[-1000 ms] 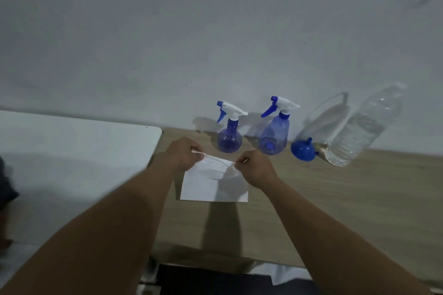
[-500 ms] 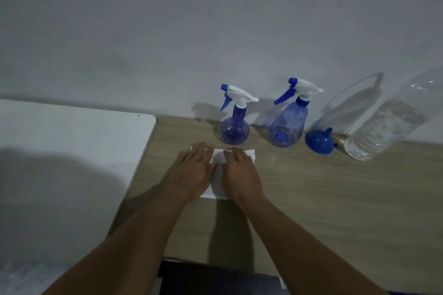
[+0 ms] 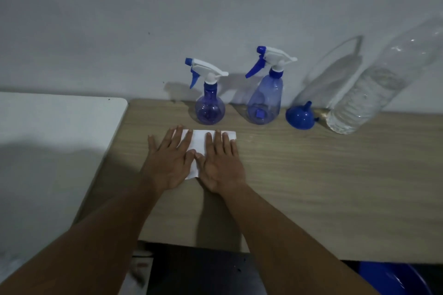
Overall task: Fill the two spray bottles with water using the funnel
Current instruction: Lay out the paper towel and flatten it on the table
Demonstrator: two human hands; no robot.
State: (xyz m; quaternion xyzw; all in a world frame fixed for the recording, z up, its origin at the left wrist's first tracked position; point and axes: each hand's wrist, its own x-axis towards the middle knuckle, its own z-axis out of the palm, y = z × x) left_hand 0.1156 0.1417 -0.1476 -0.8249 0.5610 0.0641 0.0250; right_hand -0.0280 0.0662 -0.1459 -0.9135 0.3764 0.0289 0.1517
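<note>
Both hands lie flat on a thin, smooth white sheet (image 3: 199, 141) that rests on a pale wood-grain table (image 3: 311, 175). The left hand (image 3: 167, 165) and right hand (image 3: 221, 165) press down with straight, slightly spread fingers (image 3: 217, 141), thumbs nearly meeting at the middle of the sheet.

Just beyond the fingertips stand two translucent blue plastic spray bottles with white trigger heads and blue nozzles. The round-bellied spray bottle (image 3: 210, 110) is straight ahead of the fingers. The taller cone-shaped spray bottle (image 3: 263, 103) is ahead and to the right of the right hand's fingers. Both look empty, with caps on.

Further right of the fingers sits the glossy blue funnel (image 3: 300, 117), wide end down and spout pointing up. Touching or just beside it is a large clear ribbed water bottle (image 3: 374, 93). Left of the fingers, a smooth white tabletop (image 3: 60, 127) with a rounded corner abuts the wood.
</note>
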